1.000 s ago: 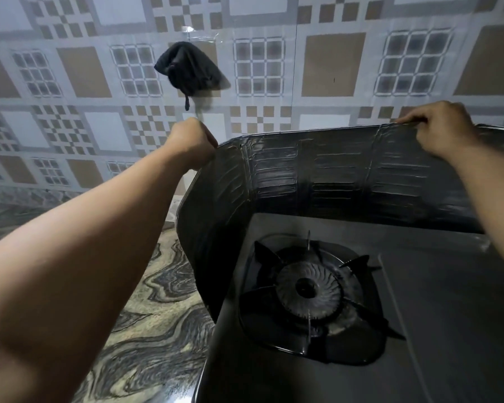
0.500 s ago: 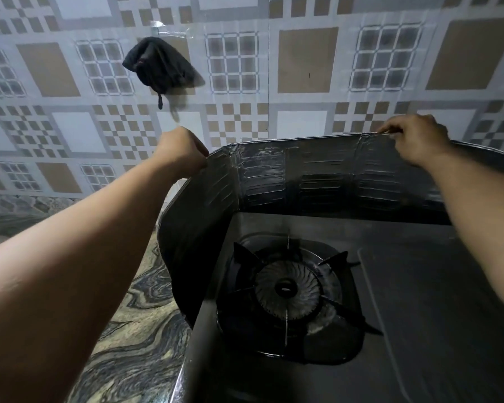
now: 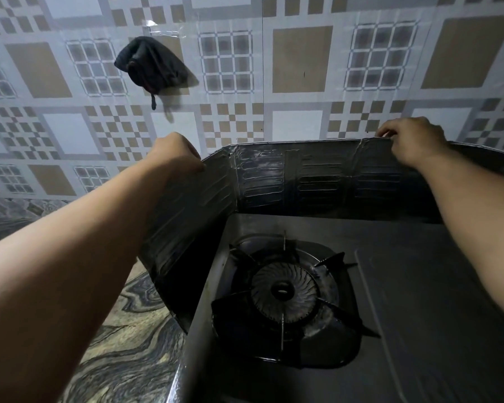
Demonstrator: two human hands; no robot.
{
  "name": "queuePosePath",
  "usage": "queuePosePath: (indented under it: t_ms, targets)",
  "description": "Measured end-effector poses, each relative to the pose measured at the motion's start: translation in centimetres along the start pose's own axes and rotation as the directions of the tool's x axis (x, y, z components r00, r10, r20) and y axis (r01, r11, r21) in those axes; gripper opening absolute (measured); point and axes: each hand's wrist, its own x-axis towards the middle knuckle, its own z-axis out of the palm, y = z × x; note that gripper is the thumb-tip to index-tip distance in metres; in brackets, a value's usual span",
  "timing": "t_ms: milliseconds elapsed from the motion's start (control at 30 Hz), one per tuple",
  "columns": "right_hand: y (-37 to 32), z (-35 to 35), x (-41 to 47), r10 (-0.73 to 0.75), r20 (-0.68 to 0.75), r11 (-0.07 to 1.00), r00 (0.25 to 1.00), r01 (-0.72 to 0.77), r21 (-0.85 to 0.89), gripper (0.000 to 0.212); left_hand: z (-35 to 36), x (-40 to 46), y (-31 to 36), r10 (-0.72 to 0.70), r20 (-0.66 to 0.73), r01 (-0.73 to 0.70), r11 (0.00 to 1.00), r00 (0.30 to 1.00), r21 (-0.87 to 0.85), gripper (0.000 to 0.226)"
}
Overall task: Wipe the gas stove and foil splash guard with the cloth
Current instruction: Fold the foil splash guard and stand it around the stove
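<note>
While both hands hold its top edge as they did a second ago, the guard (image 3: 297, 181) stands bent round the back and left of the stove (image 3: 419, 286), seemingly being set in place. The left hand (image 3: 173, 154) has its grip closed on the corner fold, the right hand (image 3: 410, 141) on the back panel. No wiping yet: the cloth (image 3: 149, 66) hangs on the wall. Only the view has shifted.

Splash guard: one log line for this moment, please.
left hand: gripping splash guard top edge | right hand: same | cloth: on wall
</note>
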Motion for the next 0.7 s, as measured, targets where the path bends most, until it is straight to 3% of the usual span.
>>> queuePosePath:
  t_ms: [300,567,700]
  targets:
    - [-0.4,-0.2,1.0,-0.041,-0.048,0.997,0.998,0.044,0.059,0.052,-0.5,0.3,-0.1,-0.07,0.06,0.06,0.985,0.996,0.164,0.025]
    - [-2.5,-0.6,2.0,-0.119,0.006,0.981,0.993,0.117,0.152,0.052,-0.4,0.0,1.2,-0.108,0.059,0.113,0.99,0.992,-0.087,0.016]
    - [-2.6,-0.3,1.4,-0.126,0.047,0.978,0.991,0.116,0.175,0.047,0.0,-0.3,1.1,-0.073,0.023,0.075,0.99,0.997,-0.122,0.018]
